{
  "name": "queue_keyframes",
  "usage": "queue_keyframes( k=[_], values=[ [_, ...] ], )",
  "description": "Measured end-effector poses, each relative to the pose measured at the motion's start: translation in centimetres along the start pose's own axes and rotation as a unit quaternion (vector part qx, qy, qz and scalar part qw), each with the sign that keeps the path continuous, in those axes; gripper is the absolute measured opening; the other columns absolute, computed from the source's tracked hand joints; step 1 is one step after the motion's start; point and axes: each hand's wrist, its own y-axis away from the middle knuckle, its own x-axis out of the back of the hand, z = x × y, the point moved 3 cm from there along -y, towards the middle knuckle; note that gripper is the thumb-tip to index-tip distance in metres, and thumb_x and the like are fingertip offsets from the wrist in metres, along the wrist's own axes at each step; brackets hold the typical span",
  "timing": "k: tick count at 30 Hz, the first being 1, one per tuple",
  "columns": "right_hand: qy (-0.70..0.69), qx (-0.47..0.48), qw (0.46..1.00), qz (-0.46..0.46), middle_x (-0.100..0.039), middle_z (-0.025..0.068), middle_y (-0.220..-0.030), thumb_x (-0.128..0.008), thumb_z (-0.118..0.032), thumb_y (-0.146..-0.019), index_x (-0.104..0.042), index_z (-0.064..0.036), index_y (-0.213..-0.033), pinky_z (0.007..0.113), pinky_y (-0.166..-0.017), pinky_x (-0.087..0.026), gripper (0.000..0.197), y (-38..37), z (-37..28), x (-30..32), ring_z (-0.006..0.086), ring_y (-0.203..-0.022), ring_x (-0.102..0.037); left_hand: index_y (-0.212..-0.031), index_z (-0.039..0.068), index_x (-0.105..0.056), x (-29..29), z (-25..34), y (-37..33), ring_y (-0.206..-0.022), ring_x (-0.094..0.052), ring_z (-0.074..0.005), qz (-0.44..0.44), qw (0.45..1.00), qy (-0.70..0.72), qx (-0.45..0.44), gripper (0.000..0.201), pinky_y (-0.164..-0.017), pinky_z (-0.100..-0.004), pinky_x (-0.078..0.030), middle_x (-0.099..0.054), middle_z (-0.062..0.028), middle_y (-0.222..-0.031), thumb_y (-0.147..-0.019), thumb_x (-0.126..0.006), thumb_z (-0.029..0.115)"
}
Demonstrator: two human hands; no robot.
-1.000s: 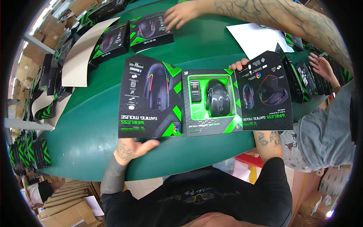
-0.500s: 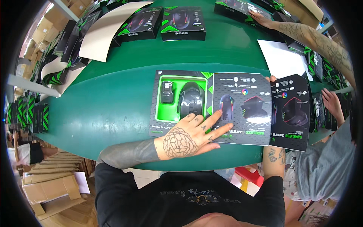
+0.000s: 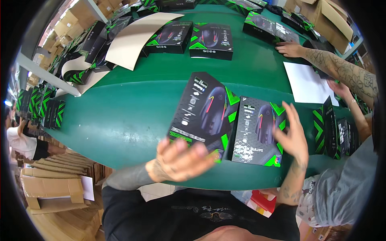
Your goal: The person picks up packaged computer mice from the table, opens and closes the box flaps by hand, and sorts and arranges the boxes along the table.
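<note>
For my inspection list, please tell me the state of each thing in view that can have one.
Left black-and-green mouse packaging: slanted.
Right rectangular black-and-green mouse box: front cover shut.
Left hand: blurred; grip unclear.
Right hand: open, fingers spread.
Brown cardboard carton, upper right: flaps open.
White rectangular sheet: lying flat.
Larger beige sheet, upper left: curved.

The mouse box [image 3: 257, 130] is right of the sleeve [image 3: 203, 110].

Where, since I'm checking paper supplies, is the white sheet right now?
In the head view, the white sheet lies on the green table at the right, beyond the person's right hand and below a co-worker's forearm.
</note>
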Motion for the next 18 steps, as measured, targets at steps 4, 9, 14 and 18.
queue_keyframes(
  k=[4, 9, 14, 18],
  values=[
    [0.008, 0.076, 0.974, -0.215, -0.018, 0.0348, -0.145, -0.088, -0.038, -0.050, -0.027, -0.0085, -0.144, 0.042, -0.107, -0.031, 0.116, 6.1, -1.1, 0.8, 0.0451, -0.134, -0.027, -0.137, 0.011, -0.040, -1.2, -6.6, 0.5, -0.131, -0.028, -0.0476, -0.217, 0.928, 0.177, 0.244, 0.094, -0.105, -0.0514, -0.032, -0.027, -0.0248, -0.144, -0.058, -0.085, 0.033],
    [0.024, 0.003, 0.998, -0.059, -0.011, 0.0426, -0.141, -0.086, -0.030, -0.059, -0.034, -0.0180, -0.143, 0.044, -0.098, -0.042, 0.099, 9.9, -1.6, -4.5, 0.0508, -0.127, -0.034, -0.136, 0.014, -0.044, -5.3, -8.6, 3.4, -0.135, -0.028, -0.0413, -0.329, 0.802, 0.445, 0.227, 0.097, -0.106, -0.0454, -0.033, -0.042, -0.0257, -0.136, -0.054, -0.087, 0.043],
    [-0.011, 0.184, 0.981, 0.062, -0.009, 0.0409, -0.142, -0.080, -0.019, -0.065, -0.040, -0.0188, -0.139, 0.044, -0.098, -0.042, 0.084, 4.7, -2.4, -5.4, 0.0517, -0.127, -0.033, -0.125, 0.006, -0.053, -4.8, -12.0, 5.6, -0.115, -0.054, -0.0321, -0.162, 0.866, 0.397, 0.255, 0.090, -0.098, -0.0407, -0.042, -0.054, -0.0194, -0.125, -0.046, -0.092, 0.027],
    [-0.114, 0.273, 0.947, 0.128, -0.018, 0.0293, -0.146, -0.076, -0.018, -0.069, -0.045, -0.0169, -0.135, 0.041, -0.102, -0.039, 0.073, -5.8, -7.6, -2.5, 0.0427, -0.128, -0.037, -0.132, 0.005, -0.046, -3.8, -20.9, 0.7, -0.119, -0.049, -0.0292, -0.047, 0.913, 0.302, 0.271, 0.091, -0.102, -0.0380, -0.038, -0.050, -0.0166, -0.132, -0.052, -0.088, 0.019]
  ],
)
